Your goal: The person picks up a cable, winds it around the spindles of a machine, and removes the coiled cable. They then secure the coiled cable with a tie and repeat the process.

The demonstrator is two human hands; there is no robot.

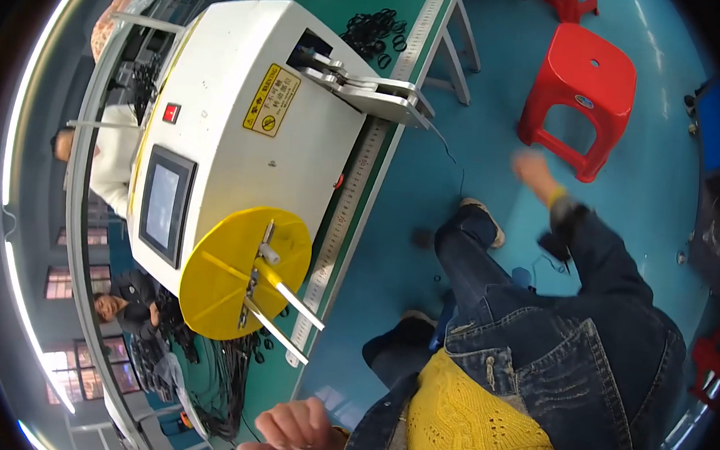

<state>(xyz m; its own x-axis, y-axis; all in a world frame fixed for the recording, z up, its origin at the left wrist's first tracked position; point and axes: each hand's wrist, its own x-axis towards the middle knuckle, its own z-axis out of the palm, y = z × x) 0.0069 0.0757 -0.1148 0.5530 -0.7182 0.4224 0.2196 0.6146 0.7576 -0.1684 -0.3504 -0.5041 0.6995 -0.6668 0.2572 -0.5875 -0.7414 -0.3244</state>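
Hovering with loosely bent, seemingly empty fingers, the left hand [298,429] is perhaps waiting between steps near the yellow disc [216,286] at left; the right hand [533,174] is blurring, fingers I cannot tell. Reaching the disc is probably becoming necessary.

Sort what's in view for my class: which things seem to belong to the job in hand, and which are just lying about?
Likely part of the job:
white machine
yellow disc with rods
black cables
small black loops

Probably just standing about:
nearest red stool
red stool at the top edge
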